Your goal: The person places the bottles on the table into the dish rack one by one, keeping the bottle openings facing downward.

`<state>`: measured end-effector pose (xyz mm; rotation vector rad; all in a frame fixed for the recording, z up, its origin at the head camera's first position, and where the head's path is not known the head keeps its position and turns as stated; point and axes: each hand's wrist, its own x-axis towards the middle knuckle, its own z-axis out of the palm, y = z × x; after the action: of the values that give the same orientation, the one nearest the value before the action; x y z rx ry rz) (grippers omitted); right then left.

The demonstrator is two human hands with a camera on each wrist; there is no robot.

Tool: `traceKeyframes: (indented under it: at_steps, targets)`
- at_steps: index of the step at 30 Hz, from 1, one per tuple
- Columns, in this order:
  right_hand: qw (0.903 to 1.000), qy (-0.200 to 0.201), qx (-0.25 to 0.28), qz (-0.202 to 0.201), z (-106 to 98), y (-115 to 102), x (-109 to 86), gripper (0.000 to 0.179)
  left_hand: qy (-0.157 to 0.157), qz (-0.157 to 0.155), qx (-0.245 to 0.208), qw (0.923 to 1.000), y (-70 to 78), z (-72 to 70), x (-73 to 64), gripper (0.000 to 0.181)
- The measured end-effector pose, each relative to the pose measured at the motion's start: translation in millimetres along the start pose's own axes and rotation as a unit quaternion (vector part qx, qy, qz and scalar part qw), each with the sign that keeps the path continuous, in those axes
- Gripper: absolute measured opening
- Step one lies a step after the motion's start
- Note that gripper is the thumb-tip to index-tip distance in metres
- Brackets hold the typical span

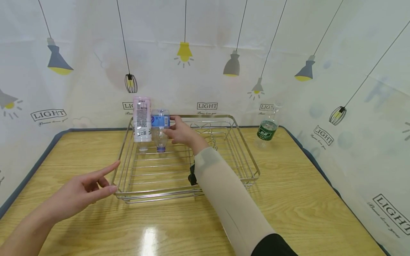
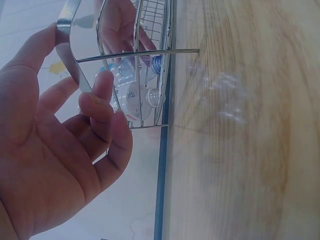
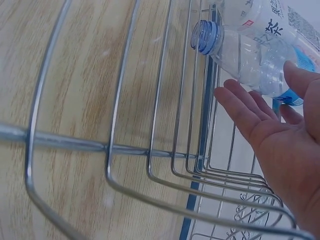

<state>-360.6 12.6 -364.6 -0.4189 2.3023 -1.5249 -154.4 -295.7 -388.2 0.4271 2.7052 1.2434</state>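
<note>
In the head view, my right hand [image 1: 182, 133] reaches into the wire basket [image 1: 160, 193], at the right side of a clear water bottle [image 1: 160, 122] with a blue label. The bottle is upside down, its neck toward the wire floor. My right wrist view shows long, loosely spread fingers [image 3: 237, 107] beside the bottle, the thumb right at its label. Left of it a pink and white labelled bottle [image 1: 142, 119] is also inverted. My left hand [image 1: 78, 193] is at the basket's near left corner, index finger and thumb straight and touching the rim.
A clear bottle with a green label [image 1: 267, 130] stands on the wooden table [image 1: 304, 199] right of the basket. A small black object [image 1: 192, 175] shows at the basket's front, partly behind my right sleeve [image 1: 221, 192]. Lamp-printed sheeting [image 1: 208, 81] borders the table.
</note>
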Motion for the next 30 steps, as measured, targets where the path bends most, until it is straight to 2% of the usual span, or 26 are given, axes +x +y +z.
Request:
traceKeyframes:
  at_steps: [6,9,13,17,22,25,30]
  targets:
    - [0.9996,0.024,0.011,0.005,-2,-1,-1.3,0.071,-0.004,0.001,0.003,1.0000,-0.3,2.4,1.4,0.072]
    - [0.9988,0.042,0.024,-0.009,-3,0,-0.7,0.068,-0.003,0.001,0.005,1.0000,-0.2,2.7,2.7,0.072]
    - [0.9967,0.073,0.010,-0.035,-5,1,0.9,0.065,-0.002,-0.004,0.008,1.0000,1.0,1.9,3.7,0.072]
    - [0.9915,0.117,0.013,-0.054,-6,0,3.6,0.065,-0.005,-0.003,0.008,1.0000,1.6,0.5,4.2,0.072]
    - [0.9799,0.176,0.054,-0.079,-6,-9,2.9,0.062,-0.004,0.000,0.000,1.0000,1.1,-0.2,3.4,0.071]
    - [0.9750,0.186,0.068,-0.102,-7,-18,-1.2,0.059,-0.002,0.003,-0.001,1.0000,-0.1,-0.2,2.4,0.071]
    - [0.9717,0.173,0.091,-0.132,-8,-33,-8.2,0.050,0.002,0.005,-0.007,1.0000,-2.7,1.1,0.4,0.071]
